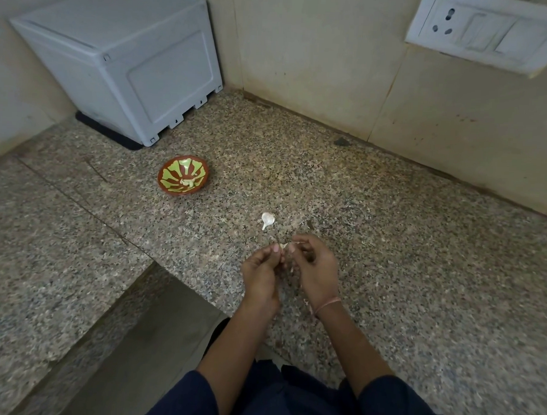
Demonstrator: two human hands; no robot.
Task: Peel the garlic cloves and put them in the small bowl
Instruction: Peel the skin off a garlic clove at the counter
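A small garlic clove (284, 246) sits pinched between the fingertips of both hands, just above the speckled granite counter (389, 243). My left hand (261, 277) holds it from the left, and my right hand (315, 272) pinches it from the right with curled fingers. Most of the clove is hidden by the fingers. Another white garlic clove with a papery tail (268, 220) lies on the counter just beyond my hands. The small red-and-green bowl (170, 174) stands farther back to the left, with peeled garlic (187, 182) inside.
A grey plastic box (122, 56) on a black base stands in the back left corner. A wall socket plate (486, 31) is at the upper right. The counter steps down to a lower ledge (154, 327) at my left front.
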